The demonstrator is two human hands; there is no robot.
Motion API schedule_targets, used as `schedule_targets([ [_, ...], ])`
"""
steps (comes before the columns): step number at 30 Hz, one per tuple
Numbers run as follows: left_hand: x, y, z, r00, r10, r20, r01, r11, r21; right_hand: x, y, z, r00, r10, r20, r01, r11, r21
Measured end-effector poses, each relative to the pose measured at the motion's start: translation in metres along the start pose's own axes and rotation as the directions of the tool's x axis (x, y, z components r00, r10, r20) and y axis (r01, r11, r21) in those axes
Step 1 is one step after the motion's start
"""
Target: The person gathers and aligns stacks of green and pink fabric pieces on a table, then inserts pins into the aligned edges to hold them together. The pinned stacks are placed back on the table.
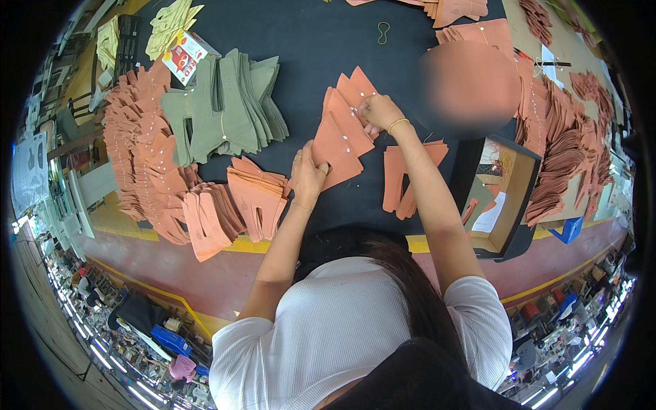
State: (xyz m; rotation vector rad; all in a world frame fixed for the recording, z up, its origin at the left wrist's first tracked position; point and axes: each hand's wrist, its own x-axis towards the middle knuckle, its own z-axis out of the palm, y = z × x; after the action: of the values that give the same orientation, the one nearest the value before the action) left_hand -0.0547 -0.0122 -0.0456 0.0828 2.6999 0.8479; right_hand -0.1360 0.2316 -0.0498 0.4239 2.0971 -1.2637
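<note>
A fanned set of coral cut pieces, flat sheet material with small white stickers, lies in front of me on the dark tabletop. My left hand grips its lower left edge, with the thumb on top of the front piece. At the upper right edge, the curled fingers of my right hand pinch the pieces near their stickers. Which single layer those fingers hold is hidden. Close to my left wrist lies a coral stack with slots. Under my right forearm is another small coral bundle, partly covered by the arm.
Grey-green cut pieces stand fanned at the left, beside a long coral pile and a red-and-white box. An open black box sits at the right edge, near more coral stacks. A loose band lies at the back.
</note>
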Motion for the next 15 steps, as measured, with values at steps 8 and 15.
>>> schedule_targets([
  [8,0.0013,-0.0021,0.0012,1.000,0.024,-0.012,-0.024,1.000,0.012,0.0048,0.0027,-0.0070,0.986,0.057,0.156,-0.080,0.986,0.147],
  [15,0.0017,-0.0019,0.0011,1.000,0.015,-0.006,-0.015,1.000,0.006,0.0049,0.0006,-0.0079,0.977,0.056,0.207,-0.099,0.974,0.202],
])
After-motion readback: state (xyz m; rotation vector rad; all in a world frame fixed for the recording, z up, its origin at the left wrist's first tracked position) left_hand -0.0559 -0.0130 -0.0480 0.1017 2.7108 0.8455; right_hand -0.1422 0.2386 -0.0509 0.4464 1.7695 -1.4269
